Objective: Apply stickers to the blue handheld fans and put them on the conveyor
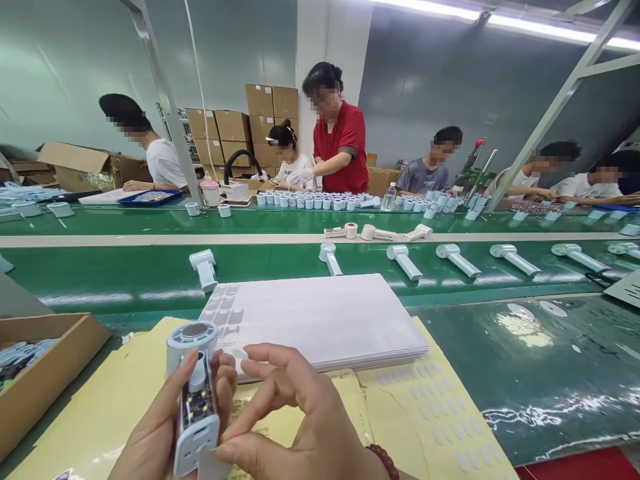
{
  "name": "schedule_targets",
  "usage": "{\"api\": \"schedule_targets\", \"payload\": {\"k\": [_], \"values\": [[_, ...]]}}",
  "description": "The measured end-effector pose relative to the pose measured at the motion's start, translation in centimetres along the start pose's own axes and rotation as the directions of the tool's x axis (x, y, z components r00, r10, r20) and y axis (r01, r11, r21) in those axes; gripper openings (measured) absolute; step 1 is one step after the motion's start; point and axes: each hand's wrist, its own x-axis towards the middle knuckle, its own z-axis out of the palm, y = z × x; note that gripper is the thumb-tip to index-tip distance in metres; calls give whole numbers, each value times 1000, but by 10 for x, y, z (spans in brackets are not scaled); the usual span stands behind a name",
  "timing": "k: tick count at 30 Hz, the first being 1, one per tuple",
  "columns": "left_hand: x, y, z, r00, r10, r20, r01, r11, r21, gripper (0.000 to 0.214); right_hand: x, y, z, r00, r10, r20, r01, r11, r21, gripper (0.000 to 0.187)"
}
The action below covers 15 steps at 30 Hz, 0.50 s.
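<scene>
Near the left end of a stack of white sheets (pixel 325 320), on its near side, a light-blue fan (pixel 198 430) rests in the left hand (pixel 159 423), which wraps its handle. The right hand (pixel 313 427), just beside the handle's base, pinches a pale slip (pixel 212 465). The fan's long axis runs lengthwise, its round head (pixel 176 341) toward the stack, its base away.

Your one view comes from a camera on your own head — it looks forward and down over the table (pixel 500 360), with your hands (pixel 313 417) close below, bottom left to centre of the frame, and the grey wall (pixel 425 77) well off behind, across the top.
</scene>
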Motion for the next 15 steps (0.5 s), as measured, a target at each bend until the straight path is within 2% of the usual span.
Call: {"api": "schedule_targets", "payload": {"k": [3, 9, 15], "values": [[-1, -2, -2, 999, -20, -49, 17, 998, -60, 19, 0, 1, 7, 996, 84, -21, -83, 996, 46, 60], [-11, -9, 4, 995, -68, -77, 59, 992, -115, 17, 4, 0, 19, 965, 250, -74, -238, 961, 141, 71], [-18, -12, 11, 998, 47, -31, -49, 997, -67, 21, 1, -1, 20, 957, 267, -116, -243, 952, 187, 66]]}}
